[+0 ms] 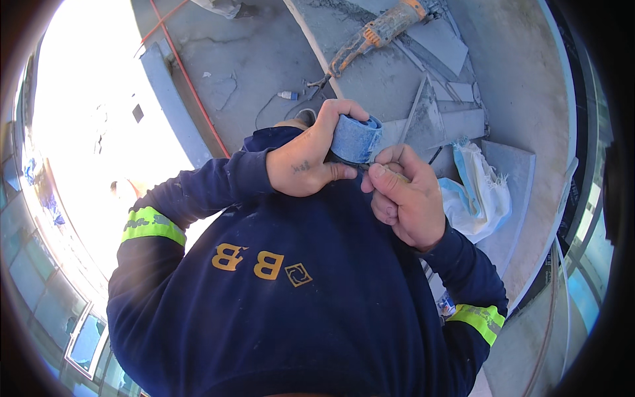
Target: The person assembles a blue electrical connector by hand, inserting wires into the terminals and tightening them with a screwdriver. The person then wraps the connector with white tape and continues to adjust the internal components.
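Note:
My left hand (307, 149) is wrapped round a dusty blue cylinder (356, 140), held in front of my chest. Its fingers curl over the far end and the thumb lies along the near side. I cannot tell exactly what kind of thing the cylinder is. Close against its lower right edge, my right hand (410, 195) is closed in a pinch. Something thin and small seems to sit between its thumb and forefinger, too hidden to name. Both forearms are in dark blue sleeves with bright yellow-green bands.
A dusty orange and grey power tool (383, 33) lies at the far side, near broken grey slabs (440, 46). A blue and white plug (288, 95) rests on the floor. White woven sacking (479, 198) lies at right. A red cable (188, 79) runs along the left ledge.

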The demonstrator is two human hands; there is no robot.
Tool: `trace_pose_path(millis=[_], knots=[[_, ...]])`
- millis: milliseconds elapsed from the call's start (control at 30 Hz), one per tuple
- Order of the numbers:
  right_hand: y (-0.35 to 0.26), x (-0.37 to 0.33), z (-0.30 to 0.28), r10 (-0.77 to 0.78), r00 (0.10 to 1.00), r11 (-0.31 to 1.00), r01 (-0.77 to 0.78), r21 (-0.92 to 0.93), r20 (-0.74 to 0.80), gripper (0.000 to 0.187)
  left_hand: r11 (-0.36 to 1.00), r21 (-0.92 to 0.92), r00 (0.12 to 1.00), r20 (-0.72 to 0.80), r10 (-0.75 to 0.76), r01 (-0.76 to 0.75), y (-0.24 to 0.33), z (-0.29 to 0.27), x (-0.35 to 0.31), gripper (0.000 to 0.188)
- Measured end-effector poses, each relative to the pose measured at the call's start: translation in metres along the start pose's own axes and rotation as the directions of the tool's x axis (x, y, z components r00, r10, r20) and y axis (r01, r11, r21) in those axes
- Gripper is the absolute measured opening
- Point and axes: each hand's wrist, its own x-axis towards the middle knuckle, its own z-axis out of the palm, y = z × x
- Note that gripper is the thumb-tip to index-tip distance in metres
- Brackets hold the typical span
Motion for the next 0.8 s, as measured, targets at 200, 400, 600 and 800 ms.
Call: trace_pose_path(millis=[200,400,600,800], knots=[[0.006,0.018,-0.017,-0.518,0.796,0.586,0.597,-0.548,0.313,0.024,0.997,-0.038,0.998,0.034,-0.061,0.062,0.001,-0.004,0.009,0.072],[0.005,0.006,-0.020,-0.400,0.840,0.680,0.540,-0.496,0.367,0.024,0.979,0.167,0.992,0.059,0.108,-0.117,0.011,-0.001,0.005,0.074],[-0.011,0.000,-0.002,0.023,0.992,0.997,-0.014,-0.070,0.124,0.027,0.977,0.149,0.988,-0.006,0.155,-0.153,0.005,0.003,-0.006,0.075],[-0.040,0.023,-0.020,0.401,0.867,0.895,-0.439,0.073,0.295,0.029,0.960,0.220,0.980,-0.048,0.191,-0.176,0.003,-0.014,-0.002,0.078]])
